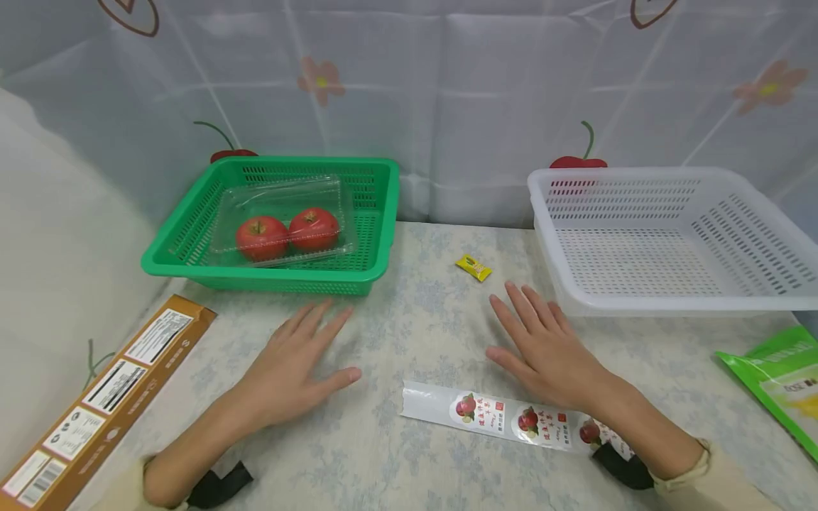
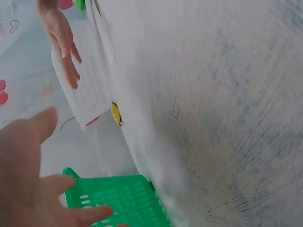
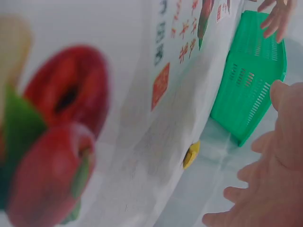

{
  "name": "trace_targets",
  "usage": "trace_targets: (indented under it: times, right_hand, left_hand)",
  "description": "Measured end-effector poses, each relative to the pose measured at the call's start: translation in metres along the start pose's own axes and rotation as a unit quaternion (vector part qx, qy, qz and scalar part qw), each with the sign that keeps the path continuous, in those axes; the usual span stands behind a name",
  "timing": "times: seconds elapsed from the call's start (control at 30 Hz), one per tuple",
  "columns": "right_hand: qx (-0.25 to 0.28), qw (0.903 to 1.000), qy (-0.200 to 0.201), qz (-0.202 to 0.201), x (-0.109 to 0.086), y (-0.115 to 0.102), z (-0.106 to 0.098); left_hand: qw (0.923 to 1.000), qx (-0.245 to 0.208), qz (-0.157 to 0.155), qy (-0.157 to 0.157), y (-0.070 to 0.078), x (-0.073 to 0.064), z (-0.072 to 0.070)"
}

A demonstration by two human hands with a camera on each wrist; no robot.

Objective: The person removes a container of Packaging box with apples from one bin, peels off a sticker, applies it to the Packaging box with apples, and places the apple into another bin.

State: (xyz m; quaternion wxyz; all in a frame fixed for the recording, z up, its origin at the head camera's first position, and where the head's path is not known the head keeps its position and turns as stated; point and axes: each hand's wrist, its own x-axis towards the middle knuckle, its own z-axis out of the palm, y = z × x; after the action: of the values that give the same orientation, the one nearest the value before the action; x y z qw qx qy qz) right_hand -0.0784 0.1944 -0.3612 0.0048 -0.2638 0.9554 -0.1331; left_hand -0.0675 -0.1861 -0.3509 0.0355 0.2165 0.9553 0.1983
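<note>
My left hand (image 1: pixel 287 376) has its fingers spread in front of the green basket (image 1: pixel 268 280), holding nothing. Inside that basket lies a clear plastic clamshell box (image 1: pixel 281 199) with two red apples (image 1: pixel 263 238) in it. On the other side, my right hand (image 1: pixel 543 348) also has its fingers extended and holds nothing. Just beyond its fingertips is a small yellow wrapped candy (image 1: pixel 473 267). A strip of fruit stickers (image 1: pixel 473 413) lies on the table under the right forearm, which hides its right end.
A white basket (image 1: pixel 543 248) stands at the back right. Along the left edge lies a long brown carton (image 1: pixel 108 397). A green plastic packet (image 1: pixel 782 387) sits at the far right. A printed curtain (image 1: pixel 447 106) hangs behind the table.
</note>
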Motion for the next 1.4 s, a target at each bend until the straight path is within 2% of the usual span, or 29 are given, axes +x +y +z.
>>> trace_targets:
  times: [0.03, 0.07, 0.1, 0.13, 0.17, 0.23, 0.27, 0.3, 0.33, 0.4, 0.47, 0.53, 0.6, 0.67, 0.73, 0.8, 0.9, 1.0, 1.07, 1.2, 1.3, 1.4]
  right_hand:
    - [0.003, 0.9999, 0.011, -0.007, 0.001, 0.0, 0.0]
    - [0.01, 0.9996, 0.023, -0.013, 0.003, -0.001, 0.0]
    - [0.02, 0.9989, 0.037, -0.021, 0.005, -0.002, -0.001]
    - [0.034, 0.9977, 0.052, -0.028, 0.007, -0.004, -0.002]
    - [0.052, 0.9958, 0.067, -0.033, 0.01, -0.006, -0.003]
    - [0.095, 0.9906, 0.092, -0.034, 0.016, -0.012, -0.007]
    - [0.126, 0.9863, 0.102, -0.033, 0.02, -0.016, -0.01]
    - [0.164, 0.9803, 0.107, -0.028, 0.024, -0.021, -0.013]
    - [0.212, 0.9715, 0.105, -0.019, 0.029, -0.026, -0.016]
    - [0.307, 0.9474, 0.091, 0.004, 0.039, -0.037, -0.024]
    - [0.411, 0.9086, 0.069, 0.026, 0.051, -0.05, -0.032]
    - [0.488, 0.8705, 0.046, 0.048, 0.065, -0.065, -0.041]
    - [0.522, 0.8502, 0.033, 0.056, 0.081, -0.08, -0.047]
    - [0.536, 0.8418, 0.027, 0.06, 0.098, -0.094, -0.051]
    - [0.534, 0.8428, 0.023, 0.065, 0.119, -0.105, -0.051]
    - [0.532, 0.8431, 0.014, 0.077, 0.141, -0.114, -0.05]
    - [0.524, 0.8444, -0.017, 0.11, 0.177, -0.125, -0.048]
    - [0.516, 0.8435, -0.045, 0.143, 0.211, -0.138, -0.043]
    - [0.519, 0.837, -0.051, 0.166, 0.23, -0.145, -0.037]
    - [0.541, 0.8088, -0.051, 0.226, 0.255, -0.151, -0.024]
    - [0.558, 0.7841, -0.045, 0.268, 0.265, -0.148, -0.015]
    - [0.573, 0.7625, -0.03, 0.3, 0.273, -0.143, -0.009]
  left_hand:
    - [0.9987, -0.048, -0.01, 0.011, 0.0, 0.0, -0.001]
    - [0.9937, -0.107, -0.023, 0.023, 0.0, 0.001, -0.003]
    - [0.9839, -0.17, -0.044, 0.034, 0.0, 0.002, -0.006]
    - [0.967, -0.242, -0.066, 0.047, 0.0, 0.004, -0.009]
    - [0.9435, -0.313, -0.088, 0.061, -0.001, 0.005, -0.012]
    - [0.8839, -0.441, -0.128, 0.09, -0.002, 0.009, -0.02]
    - [0.8569, -0.484, -0.144, 0.102, -0.002, 0.011, -0.024]
    - [0.8339, -0.516, -0.159, 0.113, -0.003, 0.013, -0.028]
    - [0.8143, -0.542, -0.168, 0.123, -0.004, 0.016, -0.031]
    - [0.794, -0.564, -0.182, 0.136, -0.006, 0.02, -0.035]
    - [0.7896, -0.562, -0.195, 0.15, -0.007, 0.023, -0.037]
    - [0.7846, -0.56, -0.21, 0.164, -0.008, 0.025, -0.037]
    - [0.773, -0.566, -0.223, 0.178, -0.008, 0.027, -0.037]
    - [0.7569, -0.578, -0.234, 0.196, -0.009, 0.03, -0.036]
    - [0.7404, -0.588, -0.242, 0.218, -0.01, 0.034, -0.035]
    - [0.7312, -0.587, -0.252, 0.24, -0.013, 0.039, -0.034]
    - [0.729, -0.574, -0.264, 0.263, -0.016, 0.042, -0.031]
    - [0.7345, -0.559, -0.267, 0.276, -0.018, 0.039, -0.031]
    - [0.7365, -0.554, -0.267, 0.281, -0.02, 0.036, -0.032]
    - [0.7372, -0.554, -0.263, 0.284, -0.02, 0.033, -0.031]
    - [0.7364, -0.555, -0.259, 0.287, -0.018, 0.033, -0.029]
    - [0.739, -0.555, -0.249, 0.289, -0.016, 0.034, -0.025]
